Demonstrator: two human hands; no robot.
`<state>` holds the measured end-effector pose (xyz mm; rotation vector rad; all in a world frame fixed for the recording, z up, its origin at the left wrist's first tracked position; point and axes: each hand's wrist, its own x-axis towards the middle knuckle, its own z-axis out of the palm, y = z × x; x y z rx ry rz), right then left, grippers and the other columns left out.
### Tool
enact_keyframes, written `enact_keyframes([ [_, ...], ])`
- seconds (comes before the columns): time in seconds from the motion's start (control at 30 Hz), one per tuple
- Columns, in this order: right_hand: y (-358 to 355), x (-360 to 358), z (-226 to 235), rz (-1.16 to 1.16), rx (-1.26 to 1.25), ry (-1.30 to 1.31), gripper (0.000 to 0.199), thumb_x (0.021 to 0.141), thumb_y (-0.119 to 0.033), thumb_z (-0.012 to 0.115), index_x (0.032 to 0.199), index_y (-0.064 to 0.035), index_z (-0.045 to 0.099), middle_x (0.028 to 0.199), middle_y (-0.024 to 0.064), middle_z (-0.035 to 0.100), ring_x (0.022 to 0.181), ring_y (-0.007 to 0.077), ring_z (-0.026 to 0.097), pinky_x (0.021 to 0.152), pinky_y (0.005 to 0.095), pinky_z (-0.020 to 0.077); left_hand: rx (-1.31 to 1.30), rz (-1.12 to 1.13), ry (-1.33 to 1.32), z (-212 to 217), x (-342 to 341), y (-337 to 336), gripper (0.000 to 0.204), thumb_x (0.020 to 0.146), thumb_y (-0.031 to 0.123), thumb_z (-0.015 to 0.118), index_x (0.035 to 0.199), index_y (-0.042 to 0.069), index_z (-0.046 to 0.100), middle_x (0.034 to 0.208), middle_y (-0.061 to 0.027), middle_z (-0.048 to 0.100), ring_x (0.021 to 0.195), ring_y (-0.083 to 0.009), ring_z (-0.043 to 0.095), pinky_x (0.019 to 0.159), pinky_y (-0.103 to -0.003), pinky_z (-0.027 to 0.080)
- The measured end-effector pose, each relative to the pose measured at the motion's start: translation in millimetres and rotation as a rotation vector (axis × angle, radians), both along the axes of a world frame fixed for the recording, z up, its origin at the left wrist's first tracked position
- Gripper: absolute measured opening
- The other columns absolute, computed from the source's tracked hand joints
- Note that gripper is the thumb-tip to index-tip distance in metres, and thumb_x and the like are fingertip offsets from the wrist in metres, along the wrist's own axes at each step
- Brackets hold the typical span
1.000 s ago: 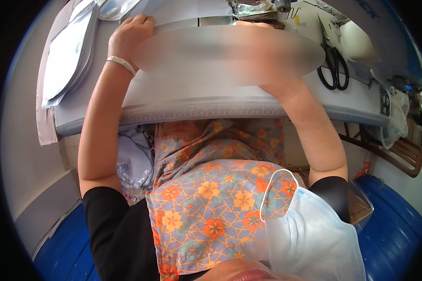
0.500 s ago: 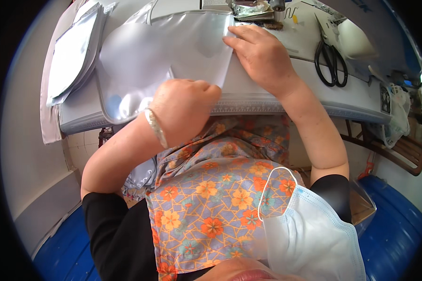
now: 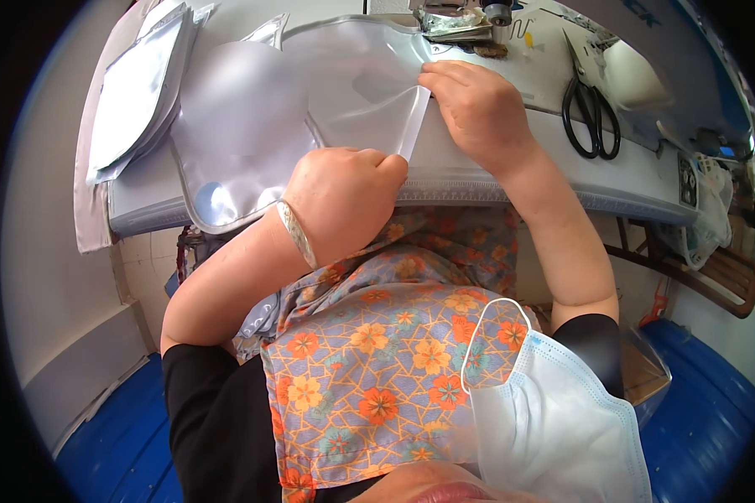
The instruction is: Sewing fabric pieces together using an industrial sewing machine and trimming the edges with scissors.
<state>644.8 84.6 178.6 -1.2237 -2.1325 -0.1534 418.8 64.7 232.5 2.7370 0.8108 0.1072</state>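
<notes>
A shiny grey plastic sheet piece [image 3: 239,117] with a piped, rounded edge spreads over the table and overhangs its front edge slightly. My left hand [image 3: 348,201] is closed in a fist at the sheet's near right part; its fingertips are hidden beneath the hand. Farther back, my right hand [image 3: 484,117] pinches the sheet's right edge between thumb and fingers. Between the two hands that edge is folded into a pale strip. Just beyond my right hand is the sewing machine's needle area [image 3: 497,15], only partly in view.
A stack of similar plastic pieces [image 3: 134,96] lies at the table's left end. Black-handled scissors [image 3: 591,117] rest on the right. A ruler strip [image 3: 453,189] runs along the front edge. A face mask [image 3: 562,411] hangs over my flowered apron [image 3: 377,369].
Both hands have shifted a little to the right, the right one also slightly nearer. The sheet has slid along, and its right edge now buckles between my hands.
</notes>
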Motion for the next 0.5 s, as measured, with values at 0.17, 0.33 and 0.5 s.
enact_keyframes([
  [0.17, 0, 1, -1, -0.019, 0.021, -0.008, 0.020, 0.082, 0.001, 0.066, 0.100, -0.0034, 0.074, 0.105, 0.0101, 0.074, 0.099, 0.0274, 0.071, 0.085, 0.0369, 0.0580, 0.049, 0.000, -0.062, 0, 1, -9, 0.010, 0.076, 0.011, 0.066, 0.081, 0.006, 0.059, 0.075, -0.0085, 0.063, 0.073, -0.0300, 0.068, 0.062, -0.043, 0.056],
  [0.33, 2, 1, 2, -0.033, 0.021, -0.021, 0.020, 0.084, 0.000, 0.066, 0.102, -0.0031, 0.074, 0.109, 0.0102, 0.073, 0.101, 0.0276, 0.070, 0.088, 0.0367, 0.0571, 0.079, -0.010, -0.094, 1, 3, -16, 0.009, 0.074, 0.011, 0.065, 0.078, 0.006, 0.058, 0.073, -0.0067, 0.061, 0.071, -0.0272, 0.065, 0.070, -0.040, 0.055],
  [0.5, -5, 9, 1, -0.053, -0.047, 0.031, 0.023, 0.087, -0.001, 0.066, 0.108, -0.0048, 0.072, 0.114, 0.0112, 0.072, 0.104, 0.0298, 0.068, 0.089, 0.0370, 0.0558, 0.141, -0.062, -0.114, 11, -1, -27, 0.009, 0.073, 0.010, 0.064, 0.078, 0.006, 0.057, 0.071, -0.0050, 0.058, 0.073, -0.0239, 0.062, 0.082, -0.039, 0.052],
])
